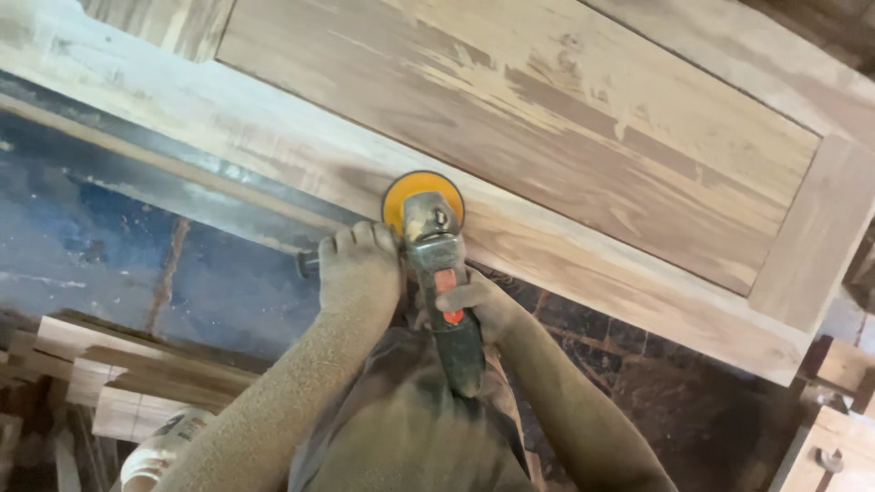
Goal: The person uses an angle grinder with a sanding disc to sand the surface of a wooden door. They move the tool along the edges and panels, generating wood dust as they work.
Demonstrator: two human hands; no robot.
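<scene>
Both hands point(410, 292) gripping grinder point(442, 282), on wood panel point(583, 137)

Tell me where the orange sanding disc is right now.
In the head view, the orange sanding disc sits centre frame against the lower rail of the wooden door panel, just above the left hand on the grinder.

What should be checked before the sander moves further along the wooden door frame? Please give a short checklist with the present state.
1. Left hand on the side handle: ok.
2. Right hand around the sander body: ok.
3. Orange disc flat on the door frame: cannot tell.
4. Power cord away from the disc: cannot tell, not visible.
5. Door held firmly: cannot tell.
6. Dust protection: not ok for the arms, both coated in sawdust.
</scene>
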